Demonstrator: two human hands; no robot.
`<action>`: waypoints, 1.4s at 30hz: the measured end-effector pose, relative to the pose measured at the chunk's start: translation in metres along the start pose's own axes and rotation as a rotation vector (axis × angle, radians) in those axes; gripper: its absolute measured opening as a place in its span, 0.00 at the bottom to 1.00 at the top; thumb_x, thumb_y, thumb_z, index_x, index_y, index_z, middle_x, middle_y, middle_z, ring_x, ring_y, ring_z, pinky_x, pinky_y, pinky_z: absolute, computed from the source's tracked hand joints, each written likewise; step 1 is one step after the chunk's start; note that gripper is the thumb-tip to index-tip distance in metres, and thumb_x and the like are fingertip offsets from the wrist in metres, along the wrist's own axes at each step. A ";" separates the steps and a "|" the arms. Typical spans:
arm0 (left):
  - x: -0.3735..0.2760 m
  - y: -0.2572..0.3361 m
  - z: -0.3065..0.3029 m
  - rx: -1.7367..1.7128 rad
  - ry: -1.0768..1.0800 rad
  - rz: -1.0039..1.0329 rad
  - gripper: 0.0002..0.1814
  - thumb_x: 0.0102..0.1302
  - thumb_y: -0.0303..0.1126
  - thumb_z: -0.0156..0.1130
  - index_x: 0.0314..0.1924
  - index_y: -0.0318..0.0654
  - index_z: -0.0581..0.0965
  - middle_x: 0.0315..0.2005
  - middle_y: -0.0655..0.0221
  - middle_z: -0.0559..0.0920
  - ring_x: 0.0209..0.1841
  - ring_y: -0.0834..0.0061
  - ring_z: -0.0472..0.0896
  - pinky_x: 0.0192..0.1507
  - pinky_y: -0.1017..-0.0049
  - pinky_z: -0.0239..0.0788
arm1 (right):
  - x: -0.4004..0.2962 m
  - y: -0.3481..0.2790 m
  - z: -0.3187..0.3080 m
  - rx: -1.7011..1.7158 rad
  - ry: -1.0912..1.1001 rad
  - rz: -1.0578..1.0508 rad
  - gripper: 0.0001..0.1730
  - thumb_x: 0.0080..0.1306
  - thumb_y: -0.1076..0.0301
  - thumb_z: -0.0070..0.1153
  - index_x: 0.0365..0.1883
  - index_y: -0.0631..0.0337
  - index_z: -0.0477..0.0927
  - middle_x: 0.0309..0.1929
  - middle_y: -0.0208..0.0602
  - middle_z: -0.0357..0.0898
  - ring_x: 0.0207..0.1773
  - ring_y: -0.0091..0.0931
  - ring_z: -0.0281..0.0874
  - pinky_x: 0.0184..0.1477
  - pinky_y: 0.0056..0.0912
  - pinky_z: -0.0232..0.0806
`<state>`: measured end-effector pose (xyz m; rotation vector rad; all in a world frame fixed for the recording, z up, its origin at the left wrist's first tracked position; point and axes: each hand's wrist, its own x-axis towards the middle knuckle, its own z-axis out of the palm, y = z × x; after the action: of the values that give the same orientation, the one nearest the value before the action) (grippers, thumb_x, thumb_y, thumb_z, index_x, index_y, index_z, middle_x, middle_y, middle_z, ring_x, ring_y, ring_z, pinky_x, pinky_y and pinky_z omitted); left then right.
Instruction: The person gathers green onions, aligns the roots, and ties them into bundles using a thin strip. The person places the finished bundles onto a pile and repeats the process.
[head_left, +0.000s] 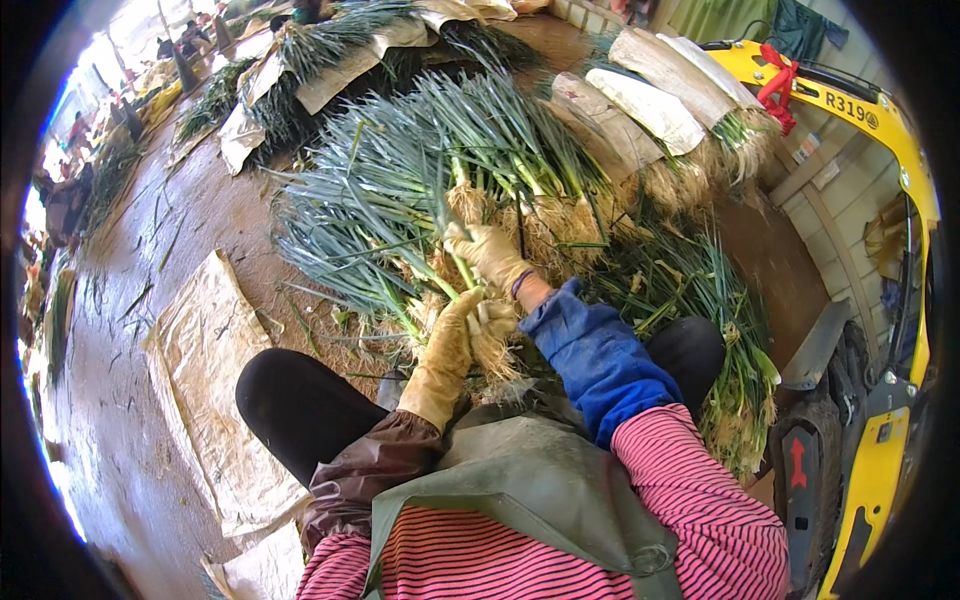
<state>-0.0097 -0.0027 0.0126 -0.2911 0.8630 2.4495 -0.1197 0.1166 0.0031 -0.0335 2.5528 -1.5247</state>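
Observation:
My left hand (456, 337), in a tan work glove, closes around the lower stalks of a few green onions (464, 274). Their pale stringy roots (496, 355) hang below the fingers, above my lap. Just above it, my right hand (489, 255), gloved too, has its fingers closed on the upper part of the same stalks. Right beyond both hands lies a broad heap of green onions (367, 187), leaves pointing away and roots towards me. The glove on the left hides part of the held stalks.
Loose leaves and stalks (697, 292) lie beside my right knee. Sacking-wrapped onion bundles (645, 112) are at the upper right. A flattened sack (210, 382) covers floor at left. A yellow machine arm (911, 172) and rubber track (802, 442) stand at right.

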 end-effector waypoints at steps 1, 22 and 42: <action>0.014 -0.007 -0.008 -0.039 -0.008 0.021 0.12 0.68 0.36 0.57 0.45 0.35 0.75 0.23 0.69 0.78 0.22 0.74 0.76 0.26 0.76 0.74 | -0.004 0.000 0.003 -0.015 0.023 -0.039 0.14 0.66 0.54 0.60 0.40 0.54 0.84 0.26 0.25 0.80 0.26 0.17 0.74 0.27 0.24 0.66; 0.056 -0.009 -0.010 -0.179 0.091 0.149 0.10 0.69 0.33 0.56 0.36 0.33 0.74 0.23 0.72 0.72 0.21 0.83 0.68 0.18 0.82 0.64 | -0.166 0.016 -0.154 1.012 -0.656 0.022 0.12 0.64 0.63 0.58 0.39 0.61 0.74 0.24 0.27 0.72 0.19 0.18 0.67 0.20 0.22 0.63; 0.048 -0.008 0.024 0.197 0.042 0.067 0.14 0.71 0.40 0.54 0.39 0.38 0.79 0.12 0.79 0.68 0.12 0.82 0.66 0.15 0.81 0.59 | 0.071 0.070 -0.172 -0.713 0.375 0.175 0.22 0.58 0.49 0.55 0.43 0.55 0.81 0.42 0.46 0.82 0.45 0.41 0.80 0.48 0.45 0.69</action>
<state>-0.0465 0.0374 0.0091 -0.2461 1.1396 2.4032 -0.2112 0.2931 0.0121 0.4076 3.1497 -0.5375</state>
